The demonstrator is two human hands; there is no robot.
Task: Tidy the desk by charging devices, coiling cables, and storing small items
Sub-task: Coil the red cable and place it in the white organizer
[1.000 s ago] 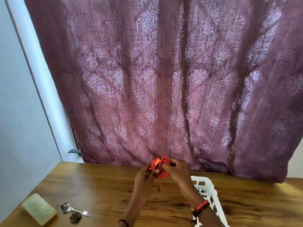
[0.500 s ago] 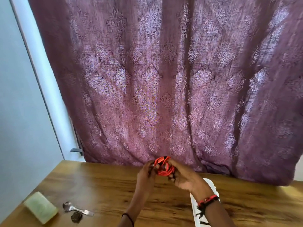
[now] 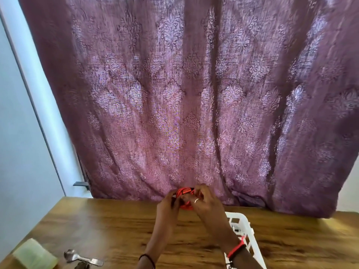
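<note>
A red cable (image 3: 184, 193), wound into a small coil, is held up above the wooden desk (image 3: 108, 226) between both hands. My left hand (image 3: 168, 208) grips its left side. My right hand (image 3: 206, 202), with a ring on one finger, closes over its right side and covers much of the coil. A white plastic basket (image 3: 240, 222) stands on the desk just right of my right forearm, partly hidden by it.
A pale green block (image 3: 34, 254) lies at the desk's near left corner. Beside it are a metal spoon (image 3: 81, 258) and a small dark object (image 3: 81, 265). A purple patterned curtain (image 3: 184, 94) hangs behind the desk's far edge.
The loose cable end that hung below the coil is gone from sight. My right hand has turned over the coil and covers more of it. The basket shows more beside my forearm.
</note>
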